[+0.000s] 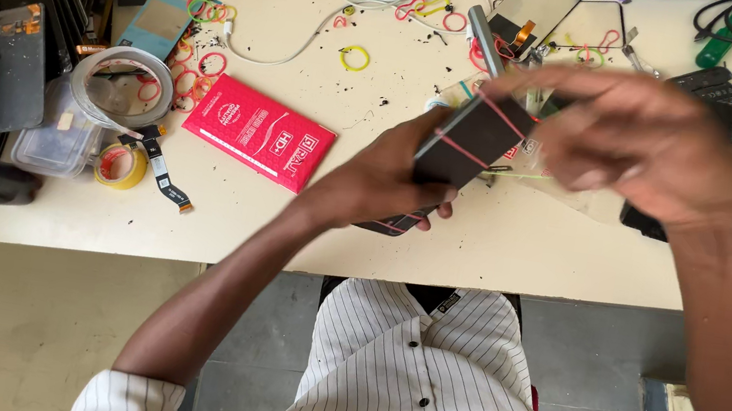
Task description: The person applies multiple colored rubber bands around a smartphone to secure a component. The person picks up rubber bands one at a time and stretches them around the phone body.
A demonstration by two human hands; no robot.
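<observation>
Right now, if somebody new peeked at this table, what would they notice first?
First, the two hands in the middle: the left hand holds a dark flat phone wrapped with red rubber bands, and the blurred right hand touches its top. Next, the bright red rectangular packet lying left of them on the cream table. Coloured rubber-band loops are scattered behind.

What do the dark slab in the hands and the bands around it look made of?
Dark slab: smooth, matte-dark flat panel, likely glass or plastic; hard edges, no flex. Bands: thin red loops stretched taut, likely rubber. Left hand holds it; right hand is blurred.
</observation>
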